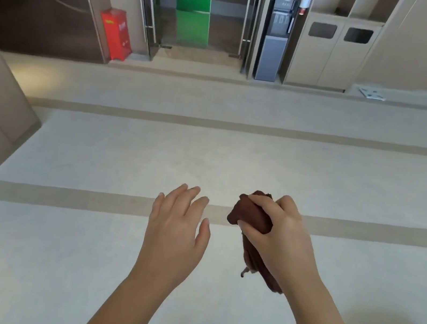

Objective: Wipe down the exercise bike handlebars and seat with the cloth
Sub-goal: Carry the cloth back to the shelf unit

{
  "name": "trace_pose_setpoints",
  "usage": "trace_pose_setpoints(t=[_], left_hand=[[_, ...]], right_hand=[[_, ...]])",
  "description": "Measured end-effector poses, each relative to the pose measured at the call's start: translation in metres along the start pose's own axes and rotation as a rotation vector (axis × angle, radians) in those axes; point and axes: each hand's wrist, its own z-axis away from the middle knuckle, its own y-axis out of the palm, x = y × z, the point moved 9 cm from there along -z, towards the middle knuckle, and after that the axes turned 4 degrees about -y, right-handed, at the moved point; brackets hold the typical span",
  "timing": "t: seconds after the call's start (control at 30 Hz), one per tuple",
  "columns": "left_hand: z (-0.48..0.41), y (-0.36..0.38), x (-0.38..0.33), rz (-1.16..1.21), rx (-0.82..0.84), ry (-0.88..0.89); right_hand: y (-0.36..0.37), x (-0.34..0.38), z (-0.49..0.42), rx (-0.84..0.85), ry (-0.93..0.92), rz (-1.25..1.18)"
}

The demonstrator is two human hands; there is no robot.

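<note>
Two hands above the pale floor (121, 163).
The right hand (277, 229) grips a bunched dark-brown cloth (251, 216); the left hand (177, 220), just beside it, is spread and holds nothing.

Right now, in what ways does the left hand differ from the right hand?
The left hand is empty; the right hand grips a dark brown cloth. The left hand's fingers are straight and relaxed; the right hand's curl round the cloth. Both are bare, backs up, held out over the pale floor.
</note>
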Motion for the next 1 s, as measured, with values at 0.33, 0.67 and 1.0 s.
trace_pose_setpoints(t=[0.33, 0.67, 1.0], left_hand=[[-0.189, 0.099, 0.028, 0.034, 0.081, 0.082], [-0.408, 0.255, -0.018, 0.056, 0.148, 0.186], [-0.607, 0.374, -0.028, 0.071, 0.166, 0.191]], right_hand=[[0.030, -0.053, -0.178, -0.065, 0.102, -0.037], [0.001, -0.178, -0.404, -0.161, 0.116, 0.016], [-0.008, -0.281, -0.603, -0.187, 0.198, -0.018]])
